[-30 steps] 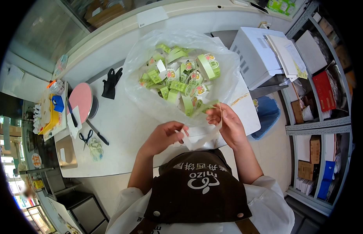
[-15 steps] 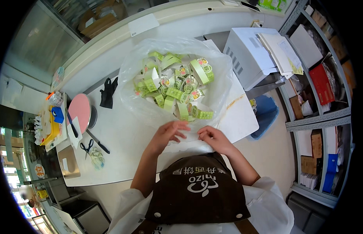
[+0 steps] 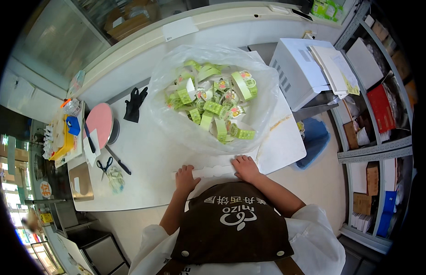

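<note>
- L hand (image 3: 186, 178) fingers-down on wht strip (image 3: 213, 172) nr its L end; R hand (image 3: 245, 167) likewise nr R end
- Strip flat on wht table (image 3: 146, 183), nr front edge
- Clr plastic bag (image 3: 165, 121) beyond, mouth open, grn printed bands (image 3: 213, 108) piled in
- To L: blk glove (image 3: 134, 106), pink disc (image 3: 99, 124), scissors (image 3: 103, 165)
- To R: blue bin (image 3: 317, 145) on flr

A white strip (image 3: 214, 172) lies flat on the table (image 3: 146, 156).
</note>
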`<state>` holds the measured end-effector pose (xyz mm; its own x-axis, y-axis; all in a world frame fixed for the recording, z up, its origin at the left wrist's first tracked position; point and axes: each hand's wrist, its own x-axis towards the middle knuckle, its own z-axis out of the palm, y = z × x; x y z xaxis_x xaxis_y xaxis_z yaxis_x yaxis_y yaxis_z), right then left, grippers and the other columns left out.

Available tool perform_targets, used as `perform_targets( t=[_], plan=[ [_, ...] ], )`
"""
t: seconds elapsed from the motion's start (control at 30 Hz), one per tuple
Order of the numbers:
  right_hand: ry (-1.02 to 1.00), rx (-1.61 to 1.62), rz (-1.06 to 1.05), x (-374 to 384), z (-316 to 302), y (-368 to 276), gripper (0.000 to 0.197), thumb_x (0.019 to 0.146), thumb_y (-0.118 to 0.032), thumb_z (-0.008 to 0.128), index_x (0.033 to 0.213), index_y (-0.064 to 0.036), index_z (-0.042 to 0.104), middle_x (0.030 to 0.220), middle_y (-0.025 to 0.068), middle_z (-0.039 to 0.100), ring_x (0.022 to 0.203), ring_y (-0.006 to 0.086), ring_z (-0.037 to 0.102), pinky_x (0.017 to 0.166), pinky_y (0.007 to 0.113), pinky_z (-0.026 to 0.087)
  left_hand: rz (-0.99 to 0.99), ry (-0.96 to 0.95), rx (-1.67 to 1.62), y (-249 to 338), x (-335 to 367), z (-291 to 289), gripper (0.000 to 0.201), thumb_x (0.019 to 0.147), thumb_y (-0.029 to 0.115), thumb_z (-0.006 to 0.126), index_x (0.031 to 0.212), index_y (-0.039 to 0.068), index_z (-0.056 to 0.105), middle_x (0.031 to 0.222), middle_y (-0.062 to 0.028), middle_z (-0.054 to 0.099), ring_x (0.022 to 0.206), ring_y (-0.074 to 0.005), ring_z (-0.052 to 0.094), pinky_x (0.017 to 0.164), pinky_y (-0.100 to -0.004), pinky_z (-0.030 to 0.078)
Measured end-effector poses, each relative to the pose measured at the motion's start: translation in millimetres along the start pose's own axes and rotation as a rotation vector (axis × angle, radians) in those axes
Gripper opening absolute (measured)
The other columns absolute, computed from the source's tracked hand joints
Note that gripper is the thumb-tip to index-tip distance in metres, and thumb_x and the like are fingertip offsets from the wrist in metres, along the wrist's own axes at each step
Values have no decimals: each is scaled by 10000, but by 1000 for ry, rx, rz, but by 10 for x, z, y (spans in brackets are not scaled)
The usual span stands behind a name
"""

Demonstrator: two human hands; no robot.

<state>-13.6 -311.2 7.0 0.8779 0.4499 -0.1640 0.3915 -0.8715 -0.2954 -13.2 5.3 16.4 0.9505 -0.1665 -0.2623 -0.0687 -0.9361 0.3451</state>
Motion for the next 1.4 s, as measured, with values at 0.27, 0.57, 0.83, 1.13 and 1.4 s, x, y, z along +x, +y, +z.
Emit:
perform_targets(
  t=[0.27, 0.57, 0.83, 1.13, 1.4],
  plan=[
    [-15, -24, -19, -47, -14, 36, 485, 816, -242, 770, 1247, -111, 590, 1216, 114, 594, 1162, 312, 560, 978, 463, 456, 84, -34, 74, -106, 48, 84, 410, 770, 243, 833, 1117, 146, 637, 1168, -88, 605, 1135, -329, 577, 986, -477, 460],
    [31, 193, 122, -241, -339, 29, 413, 866, -251, 736, 1251, -147, 631, 1196, 89, 622, 1155, 314, 574, 973, 458, 456, 115, -40, -156, -102, 15, -200, 367, 789, 268, 813, 1103, 130, 682, 1151, -104, 650, 1116, -350, 604, 972, -475, 493],
    [144, 457, 181, -476, -619, 110, 345, 889, -241, 732, 1217, -147, 683, 1132, 100, 635, 1088, 318, 580, 964, 429, 456, -68, -293, -383, 215, 77, -824, 390, 867, 356, 773, 1107, 54, 721, 1070, -124, 732, 950, -272, 692, 842, -390, 562],
    [-57, 1048, 249, -635, -787, 339, 343, 965, -249, 723, 1251, -68, 672, 986, 69, 674, 870, 145, 612, 806, 301, 516, -131, -331, -486, 37, 73, -851, 394, 956, 410, 712, 1047, 28, 754, 846, -80, 708, 797, -166, 636, 739, -325, 524],
    [-153, 1111, 215, -836, -889, 317, 315, 972, -211, 712, 1238, -48, 669, 919, 32, 681, 847, 131, 609, 817, 296, 518, -160, -373, -550, 38, -73, -872, 347, 966, 344, 702, 1045, 10, 752, 875, -47, 712, 828, -134, 625, 774, -309, 515]
  ],
)
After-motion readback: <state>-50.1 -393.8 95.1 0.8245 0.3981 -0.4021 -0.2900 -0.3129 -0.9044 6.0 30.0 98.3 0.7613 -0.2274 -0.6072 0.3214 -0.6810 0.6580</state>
